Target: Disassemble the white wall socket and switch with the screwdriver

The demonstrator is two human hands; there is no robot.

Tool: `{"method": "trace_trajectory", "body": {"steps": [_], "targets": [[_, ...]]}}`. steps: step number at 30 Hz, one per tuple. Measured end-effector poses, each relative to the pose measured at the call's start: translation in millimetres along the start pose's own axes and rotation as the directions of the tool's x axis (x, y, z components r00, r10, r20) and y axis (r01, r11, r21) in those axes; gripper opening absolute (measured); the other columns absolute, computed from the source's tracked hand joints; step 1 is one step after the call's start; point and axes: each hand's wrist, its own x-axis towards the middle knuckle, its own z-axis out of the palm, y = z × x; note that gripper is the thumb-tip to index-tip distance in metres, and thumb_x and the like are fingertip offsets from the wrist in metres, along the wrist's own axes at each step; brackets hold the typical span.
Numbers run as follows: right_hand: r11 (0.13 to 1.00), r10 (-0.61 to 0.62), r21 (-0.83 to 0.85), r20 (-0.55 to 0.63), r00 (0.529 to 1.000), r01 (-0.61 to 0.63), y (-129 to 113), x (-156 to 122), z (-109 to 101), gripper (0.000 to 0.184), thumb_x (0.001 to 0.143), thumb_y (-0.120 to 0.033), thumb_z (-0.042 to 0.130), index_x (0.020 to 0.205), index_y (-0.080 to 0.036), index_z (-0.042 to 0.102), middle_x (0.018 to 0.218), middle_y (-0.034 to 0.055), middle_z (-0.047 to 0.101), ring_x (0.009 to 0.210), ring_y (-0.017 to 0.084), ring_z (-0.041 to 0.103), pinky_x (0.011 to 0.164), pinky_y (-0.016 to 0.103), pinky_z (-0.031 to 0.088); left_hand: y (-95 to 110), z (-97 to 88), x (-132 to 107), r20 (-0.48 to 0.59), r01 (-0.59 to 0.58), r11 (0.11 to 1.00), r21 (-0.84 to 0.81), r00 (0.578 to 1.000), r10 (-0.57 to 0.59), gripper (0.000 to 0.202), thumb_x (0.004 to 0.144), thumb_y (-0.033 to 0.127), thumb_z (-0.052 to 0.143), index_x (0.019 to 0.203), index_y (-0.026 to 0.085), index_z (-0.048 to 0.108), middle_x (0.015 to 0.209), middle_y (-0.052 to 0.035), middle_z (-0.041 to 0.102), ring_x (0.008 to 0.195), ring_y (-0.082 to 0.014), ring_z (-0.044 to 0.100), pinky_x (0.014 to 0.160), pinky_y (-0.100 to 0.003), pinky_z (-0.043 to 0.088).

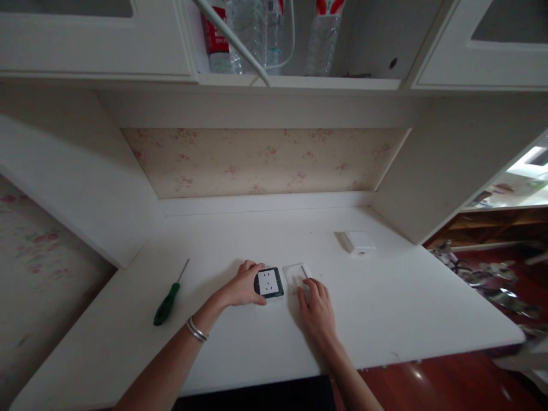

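Observation:
A wall socket module (269,282) with a dark frame and white face lies on the white desk (385,308). My left hand (243,285) is curled around its left edge, gripping it. Right beside the socket lies a white cover frame (295,273). My right hand (317,305) rests flat on the desk with its fingertips on the near edge of that cover frame, fingers stretched out. A silver bracelet sits on my left wrist.
A green-handled screwdriver (169,301) lies at the left of the desk. A white switch or socket unit (358,241) sits at the back right. Water bottles (252,34) stand on the shelf above. Clutter lies on the red floor (492,279) to the right.

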Motion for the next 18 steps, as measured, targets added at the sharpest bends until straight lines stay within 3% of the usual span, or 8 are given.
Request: {"method": "trace_trajectory", "body": {"steps": [9, 18], "targets": [[0.995, 0.015, -0.094, 0.044, 0.999, -0.011, 5.7, 2.2, 5.4, 0.039, 0.09, -0.041, 0.046, 0.12, -0.019, 0.054, 0.126, 0.0134, 0.051, 0.115, 0.028, 0.047, 0.097, 0.046, 0.043, -3.2, 3.2, -9.7, -0.088, -0.016, 0.996, -0.086, 0.996, 0.008, 0.071, 0.061, 0.027, 0.08, 0.126, 0.026, 0.052, 0.125, -0.0065, 0.053, 0.121, -0.027, 0.044, 0.105, -0.041, 0.034], [0.991, 0.011, -0.137, 0.079, 0.997, 0.0, 2.5, 2.3, 3.8, 0.037, 0.091, -0.041, 0.044, 0.119, -0.02, 0.056, 0.128, 0.0123, 0.05, 0.118, 0.028, 0.045, 0.099, 0.047, 0.042, -20.0, 22.3, -15.1, -0.186, 0.005, 0.988, -0.157, 0.982, -0.035, 0.07, 0.072, 0.029, 0.072, 0.136, 0.021, 0.043, 0.139, -0.0087, 0.046, 0.13, -0.026, 0.04, 0.112, -0.042, 0.029]]}}
